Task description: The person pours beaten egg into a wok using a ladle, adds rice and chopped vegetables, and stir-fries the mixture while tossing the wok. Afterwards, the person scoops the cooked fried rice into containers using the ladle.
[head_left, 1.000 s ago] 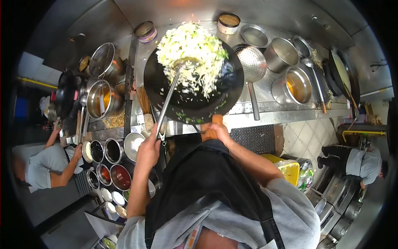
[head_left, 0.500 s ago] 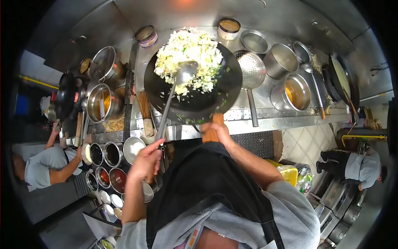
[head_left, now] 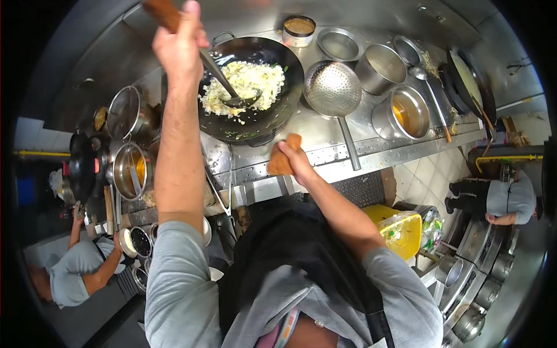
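High at the left, my left hand point(head_left: 180, 51) is closed round the ladle point(head_left: 219, 75) near its brown wooden end. The ladle's bowl rests in a chopped white and green mixture, perhaps rice, inside the black wok point(head_left: 246, 130). My right hand point(head_left: 297, 162) grips a folded brown cloth point(head_left: 281, 162) just below the wok, apart from its near handle. A perforated skimmer point(head_left: 332, 90) lies right of the wok.
Metal pots point(head_left: 381, 69), an oil pot point(head_left: 400, 113) and a round can point(head_left: 299, 32) stand on the steel counter point(head_left: 313, 136). Tongs lie left. A yellow bin point(head_left: 412, 235) is below right. One co-worker point(head_left: 75, 272) is at far left, another point(head_left: 510, 197) far right.
My left hand has risen far up and forward, tilting the ladle so its handle points away. The wok sits lower and level, and my right hand with the cloth has come off its edge.
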Tool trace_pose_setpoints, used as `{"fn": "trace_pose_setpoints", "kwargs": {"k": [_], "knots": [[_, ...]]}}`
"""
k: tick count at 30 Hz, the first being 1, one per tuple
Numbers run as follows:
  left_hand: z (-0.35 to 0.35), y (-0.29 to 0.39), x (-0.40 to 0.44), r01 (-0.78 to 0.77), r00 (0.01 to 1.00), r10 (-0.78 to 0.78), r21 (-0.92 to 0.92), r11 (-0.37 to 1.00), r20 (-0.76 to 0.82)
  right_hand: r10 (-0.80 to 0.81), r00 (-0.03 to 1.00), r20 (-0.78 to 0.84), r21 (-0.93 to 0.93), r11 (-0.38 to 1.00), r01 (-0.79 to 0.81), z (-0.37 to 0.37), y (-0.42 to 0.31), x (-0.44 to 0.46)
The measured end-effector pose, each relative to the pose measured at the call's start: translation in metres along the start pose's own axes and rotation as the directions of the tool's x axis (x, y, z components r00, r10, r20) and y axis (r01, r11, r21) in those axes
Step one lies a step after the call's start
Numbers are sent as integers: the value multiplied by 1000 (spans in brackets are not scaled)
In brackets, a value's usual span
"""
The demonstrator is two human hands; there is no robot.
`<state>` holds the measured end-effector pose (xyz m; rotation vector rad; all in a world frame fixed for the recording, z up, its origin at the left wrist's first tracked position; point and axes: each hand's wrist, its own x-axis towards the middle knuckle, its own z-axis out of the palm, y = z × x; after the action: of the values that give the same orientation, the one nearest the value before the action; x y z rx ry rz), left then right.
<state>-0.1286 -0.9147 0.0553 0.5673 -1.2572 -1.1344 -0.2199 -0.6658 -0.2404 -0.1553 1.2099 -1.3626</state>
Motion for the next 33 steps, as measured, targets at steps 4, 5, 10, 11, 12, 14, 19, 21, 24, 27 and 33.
{"fn": "trace_pose_setpoints", "kwargs": {"k": [4,5,10,11,12,14,19,21,24,27,33], "knots": [[-6,-59,-13,-167,966,189,133,977,-176,50,989,-141,93,995,-37,-51,6,-59],[-15,-89,-22,-96,980,113,105,990,-165,94,981,-172,112,991,-76,-50,-1,-75],[-51,-37,24,-29,998,34,80,996,-61,163,975,-152,-98,979,-179,-41,-1,-53],[-61,-15,21,26,996,-28,-21,999,-83,162,978,-134,-122,976,-178,-25,-6,-46],[-85,-17,21,-41,999,42,-45,998,14,156,981,-116,-150,974,-173,-5,-16,-36],[-79,-68,-2,-120,971,144,136,983,-189,186,977,103,-202,966,-163,17,-27,-7],[-46,-53,48,19,998,-31,-210,978,-53,165,986,-7,71,984,-164,59,-15,52],[-38,-42,45,-85,996,76,-189,978,-51,162,987,5,174,972,-160,57,-16,52],[-49,-121,11,-3,984,-7,-58,998,-178,189,981,42,152,969,-193,55,-20,52],[-52,-92,46,148,981,-155,-62,987,-121,201,979,23,162,966,-202,57,-19,50],[-41,-107,22,-150,971,158,53,987,-179,348,934,78,173,918,-357,54,-22,60]]}}
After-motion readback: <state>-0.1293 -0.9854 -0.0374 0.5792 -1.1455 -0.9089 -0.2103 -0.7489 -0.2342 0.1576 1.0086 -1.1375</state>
